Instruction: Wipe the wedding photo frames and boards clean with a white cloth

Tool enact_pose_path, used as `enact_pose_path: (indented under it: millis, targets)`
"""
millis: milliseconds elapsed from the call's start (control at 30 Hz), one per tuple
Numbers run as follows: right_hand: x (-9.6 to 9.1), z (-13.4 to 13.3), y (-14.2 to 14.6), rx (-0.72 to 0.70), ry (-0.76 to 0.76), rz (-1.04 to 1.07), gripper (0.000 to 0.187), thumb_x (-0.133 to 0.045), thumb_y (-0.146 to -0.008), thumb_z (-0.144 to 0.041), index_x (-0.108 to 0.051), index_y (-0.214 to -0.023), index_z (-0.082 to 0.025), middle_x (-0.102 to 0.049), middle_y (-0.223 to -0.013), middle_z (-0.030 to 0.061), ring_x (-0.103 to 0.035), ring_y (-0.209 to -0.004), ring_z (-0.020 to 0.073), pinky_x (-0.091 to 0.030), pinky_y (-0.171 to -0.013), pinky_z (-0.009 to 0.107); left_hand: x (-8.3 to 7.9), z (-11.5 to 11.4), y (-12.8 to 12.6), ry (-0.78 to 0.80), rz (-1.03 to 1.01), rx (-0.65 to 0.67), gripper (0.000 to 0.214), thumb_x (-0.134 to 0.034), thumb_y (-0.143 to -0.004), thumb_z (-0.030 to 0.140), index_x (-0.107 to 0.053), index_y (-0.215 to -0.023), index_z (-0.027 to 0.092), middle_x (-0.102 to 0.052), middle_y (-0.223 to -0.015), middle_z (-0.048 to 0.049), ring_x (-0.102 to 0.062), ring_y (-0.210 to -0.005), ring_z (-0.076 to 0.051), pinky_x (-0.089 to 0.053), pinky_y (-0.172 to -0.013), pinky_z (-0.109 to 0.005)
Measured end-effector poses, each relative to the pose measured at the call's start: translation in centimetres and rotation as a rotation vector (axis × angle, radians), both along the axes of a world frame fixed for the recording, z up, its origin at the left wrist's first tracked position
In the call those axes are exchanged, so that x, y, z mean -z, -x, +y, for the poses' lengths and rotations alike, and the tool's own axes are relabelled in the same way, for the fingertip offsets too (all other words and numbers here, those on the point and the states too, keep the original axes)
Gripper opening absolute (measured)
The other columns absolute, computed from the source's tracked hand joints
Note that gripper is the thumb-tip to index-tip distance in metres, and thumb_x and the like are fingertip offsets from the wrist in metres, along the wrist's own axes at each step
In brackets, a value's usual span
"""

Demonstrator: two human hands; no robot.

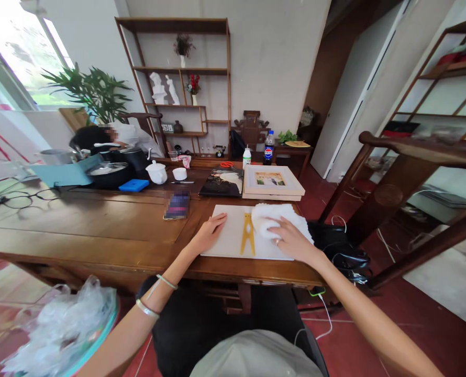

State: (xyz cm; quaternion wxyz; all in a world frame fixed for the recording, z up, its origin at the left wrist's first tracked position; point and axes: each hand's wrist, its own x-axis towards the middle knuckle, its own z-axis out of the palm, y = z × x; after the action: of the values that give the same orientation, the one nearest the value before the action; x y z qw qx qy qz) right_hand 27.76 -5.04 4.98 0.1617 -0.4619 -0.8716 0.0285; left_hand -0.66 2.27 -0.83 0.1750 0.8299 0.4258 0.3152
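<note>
A flat white board (233, 212) lies on the wooden table in front of me. On its left edge my left hand (210, 233) rests with fingers stretched out flat, holding nothing. My right hand (291, 240) grips a bunched white cloth (270, 214), which covers the board's right part and spreads past its edge. Between the two hands lies a yellow A-shaped piece (248, 235), narrow end away from me. Neither hand touches it. The fingertips of the right hand are partly hidden in the cloth's folds.
Behind the board are a framed picture (273, 183), a dark album-like item (222, 182), orange scissors (226, 164), a white bottle (247, 156) and a cola bottle (269, 148). A phone (177, 205) lies left. Pots and another person are farther left; a chair (390, 193) stands right.
</note>
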Motion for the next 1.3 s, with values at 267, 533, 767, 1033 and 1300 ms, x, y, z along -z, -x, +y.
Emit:
enact_pose_path:
  millis: [267,533,767,1033,1300]
  targets:
    - [0.0,-3.3,-1.1,-0.067,0.062,-0.009,0.042,-0.046,-0.074,-0.009,-0.064,-0.109,-0.022,-0.048,-0.135,0.0066,-0.035,-0.129,0.0263,-0.027,-0.106,0.049,-0.2,-0.3,0.0,0.002,0.009,-0.009,0.044,-0.033,-0.09,0.032,-0.054,-0.124,0.017,-0.047,-0.137,-0.0082,-0.04,-0.129,-0.022,-0.019,-0.113,-0.045]
    - [1.2,4.4,-1.6,0.087,-0.017,-0.036,0.039,-0.044,-0.081,-0.018,-0.059,-0.116,-0.017,-0.058,-0.123,0.0107,-0.048,-0.118,0.0272,-0.028,-0.105,0.047,-0.3,-0.2,0.1,0.0,0.004,-0.017,0.042,-0.036,-0.088,0.03,-0.055,-0.123,0.017,-0.049,-0.135,-0.0076,-0.041,-0.129,-0.021,-0.021,-0.112,-0.044]
    - [0.7,-0.6,0.5,-0.04,-0.096,-0.071,0.037,-0.045,-0.072,-0.009,-0.065,-0.103,-0.016,-0.054,-0.128,0.0129,-0.046,-0.12,0.0277,-0.026,-0.104,0.05,-0.2,-0.3,0.1,-0.009,0.007,-0.02,0.043,-0.036,-0.088,0.029,-0.056,-0.123,0.014,-0.049,-0.135,-0.0084,-0.042,-0.128,-0.021,-0.022,-0.113,-0.043]
    - [0.2,-3.9,-0.5,-0.09,-0.003,-0.035,0.036,-0.048,-0.073,-0.012,-0.067,-0.102,-0.02,-0.052,-0.131,0.0093,-0.042,-0.124,0.0292,-0.03,-0.102,0.049,-0.1,-0.3,0.1,-0.014,-0.015,-0.015,0.042,-0.038,-0.087,0.031,-0.056,-0.122,0.016,-0.05,-0.134,-0.0068,-0.043,-0.128,-0.021,-0.023,-0.112,-0.042]
    - [0.9,4.9,-1.9,0.142,-0.012,-0.032,0.039,-0.044,-0.081,-0.017,-0.06,-0.117,-0.017,-0.061,-0.118,0.0092,-0.047,-0.118,0.0278,-0.031,-0.102,0.044,-0.4,-0.5,0.2,0.0,0.007,-0.027,0.042,-0.037,-0.087,0.031,-0.057,-0.122,0.016,-0.05,-0.134,-0.0073,-0.043,-0.128,-0.021,-0.023,-0.112,-0.042]
